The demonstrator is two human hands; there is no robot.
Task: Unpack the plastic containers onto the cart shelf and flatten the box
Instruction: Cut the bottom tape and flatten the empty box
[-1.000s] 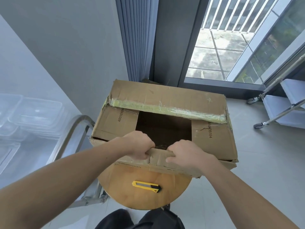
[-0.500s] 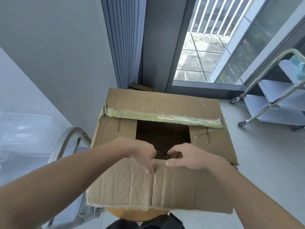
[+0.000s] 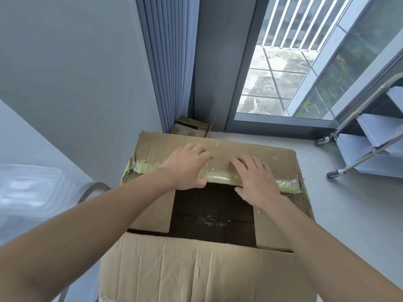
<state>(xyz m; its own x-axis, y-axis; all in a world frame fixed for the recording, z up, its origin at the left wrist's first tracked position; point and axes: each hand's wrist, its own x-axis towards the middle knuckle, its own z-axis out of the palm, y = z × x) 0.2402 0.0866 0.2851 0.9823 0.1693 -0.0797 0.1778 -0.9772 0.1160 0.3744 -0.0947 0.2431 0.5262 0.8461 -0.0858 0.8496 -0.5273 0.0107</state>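
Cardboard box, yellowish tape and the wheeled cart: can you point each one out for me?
cardboard box [image 3: 157,271], head view, on the near flap.
yellowish tape [image 3: 146,167], head view, its left end by the box corner.
wheeled cart [image 3: 351,149], head view, on its lowest shelf.

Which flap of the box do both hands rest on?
The far flap, the only one edged with yellowish tape; the left hand and right hand both lie across it.

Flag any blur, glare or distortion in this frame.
Head view: the plastic containers at the left edge look smeared and soft; the window is bright but not blown out; wide-angle stretch warps the edges; the cardboard box is sharp.
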